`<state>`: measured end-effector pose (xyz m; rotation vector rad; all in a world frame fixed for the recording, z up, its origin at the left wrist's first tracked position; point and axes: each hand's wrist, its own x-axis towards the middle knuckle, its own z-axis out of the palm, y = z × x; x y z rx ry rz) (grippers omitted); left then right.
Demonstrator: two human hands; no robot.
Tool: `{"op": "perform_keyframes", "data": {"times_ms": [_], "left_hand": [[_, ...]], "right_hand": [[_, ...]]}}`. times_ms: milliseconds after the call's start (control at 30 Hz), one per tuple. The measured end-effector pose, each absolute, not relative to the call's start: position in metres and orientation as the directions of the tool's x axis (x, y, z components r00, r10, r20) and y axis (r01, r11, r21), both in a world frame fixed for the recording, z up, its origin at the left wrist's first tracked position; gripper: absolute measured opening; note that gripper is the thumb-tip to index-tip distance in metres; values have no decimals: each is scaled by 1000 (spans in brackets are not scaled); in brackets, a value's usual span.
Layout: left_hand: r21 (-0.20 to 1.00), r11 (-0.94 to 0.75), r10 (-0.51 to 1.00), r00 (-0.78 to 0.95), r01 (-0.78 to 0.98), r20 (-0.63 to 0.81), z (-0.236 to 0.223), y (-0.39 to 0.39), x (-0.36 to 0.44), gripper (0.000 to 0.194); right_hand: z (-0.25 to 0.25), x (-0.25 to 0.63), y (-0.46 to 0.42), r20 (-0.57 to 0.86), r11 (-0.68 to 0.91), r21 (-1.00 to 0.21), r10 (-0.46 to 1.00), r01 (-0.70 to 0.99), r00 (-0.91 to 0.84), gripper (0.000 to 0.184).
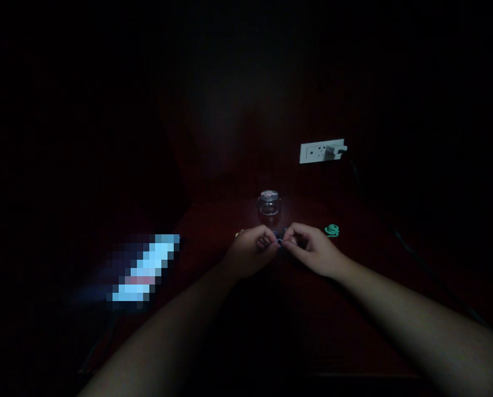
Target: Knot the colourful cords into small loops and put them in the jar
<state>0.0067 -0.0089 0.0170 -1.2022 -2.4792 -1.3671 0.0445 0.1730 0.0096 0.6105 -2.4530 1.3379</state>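
Note:
Near the middle, my left hand (pixel 252 251) and my right hand (pixel 310 248) meet almost fingertip to fingertip, each closed in a pinch. Between them shows a short, curved piece of thin pale cord (pixel 279 241), gripped from both sides. Dark bluish material lies just behind the fingertips, too dim to make out. Right of my right hand lies a coiled green cord (pixel 332 230). Beyond both hands stands a small clear jar (pixel 269 203) with a lid. A bit of something yellowish peeks out behind my left hand, mostly hidden.
On the left, a lit screen (pixel 147 270), blurred into blocks, lies on the dark reddish table (pixel 354 325). A white wall socket (pixel 321 151) with a plugged-in adapter is at the back right. A dark cable (pixel 432 273) runs along the right side. The room is very dim.

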Motion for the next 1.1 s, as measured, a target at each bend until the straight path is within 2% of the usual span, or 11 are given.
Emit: {"op": "perform_keyframes", "data": {"times_ms": [333, 1100], "left_hand": [[685, 293, 592, -689, 667, 418, 18, -8, 7, 12], [717, 282, 571, -712, 637, 408, 19, -7, 7, 11]], "right_hand": [[12, 46, 172, 418, 422, -764, -251, -487, -873, 13], [11, 45, 172, 406, 456, -760, -224, -463, -886, 18]]}}
